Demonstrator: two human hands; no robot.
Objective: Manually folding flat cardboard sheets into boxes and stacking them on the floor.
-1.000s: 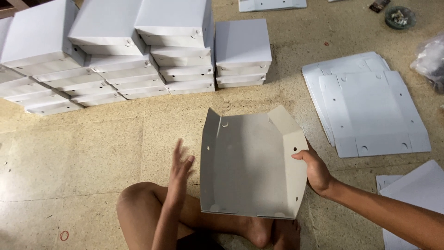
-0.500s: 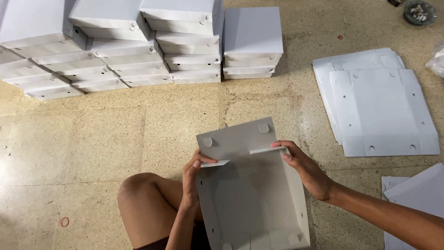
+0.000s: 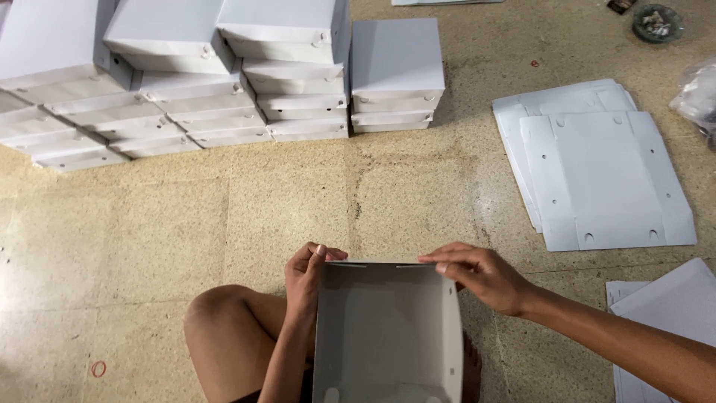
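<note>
Left hand and right hand each pinched the far corners of a white cardboard box between them.

The white cardboard box, held open and flat-sided 1 second ago, now stands formed on the lap, its far wall folded up; the left hand and right hand have moved to pinch that top edge.

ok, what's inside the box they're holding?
The box looks empty: bare grey walls and floor, small holes in the right wall. Left hand and right hand grip its far rim. The near end runs out of frame, unseen.
</note>
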